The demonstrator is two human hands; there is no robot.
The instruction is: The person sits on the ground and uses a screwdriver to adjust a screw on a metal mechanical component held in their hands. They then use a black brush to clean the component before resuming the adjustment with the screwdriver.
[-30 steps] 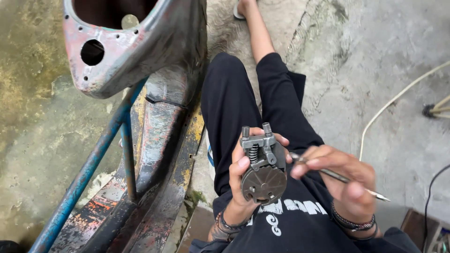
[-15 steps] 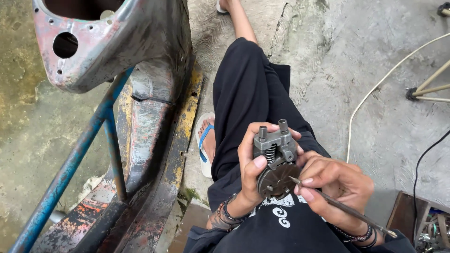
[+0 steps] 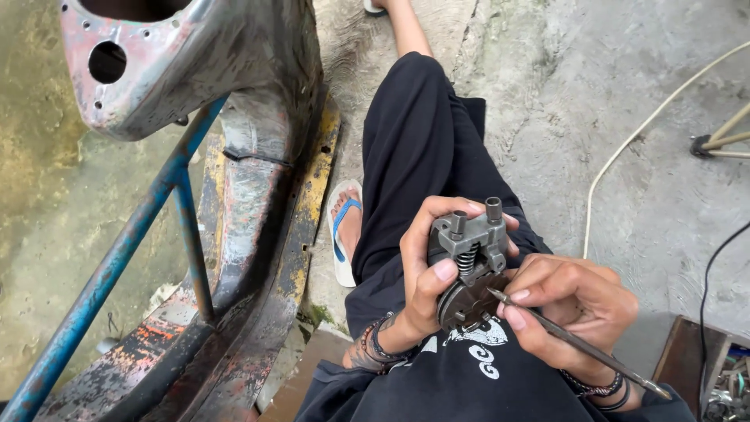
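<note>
The left hand (image 3: 426,277) has its grip wrapped around a small grey metal engine part (image 3: 471,262), thumb pressed on the front and fingers curled behind it, holding it above the person's lap over the black trousers (image 3: 418,148). The part has two short posts sticking up at the top, a coil spring between them, and a dark round disc at its lower end. The right hand (image 3: 570,309) pinches a thin metal rod tool (image 3: 582,348) like a pen, its grip closed on the shaft, and the pointed tip touches the disc's edge just beside the left thumb. The rod's other end runs down towards the lower right corner of the view. To the left stands a worn, rusty scooter frame (image 3: 234,156) with a blue tube (image 3: 117,258) along it, resting on the concrete floor (image 3: 594,101). A foot in a blue-strapped sandal (image 3: 344,227) lies on the floor between the frame and the leg. A pale cable (image 3: 625,156) curves across the floor on the right.
</note>
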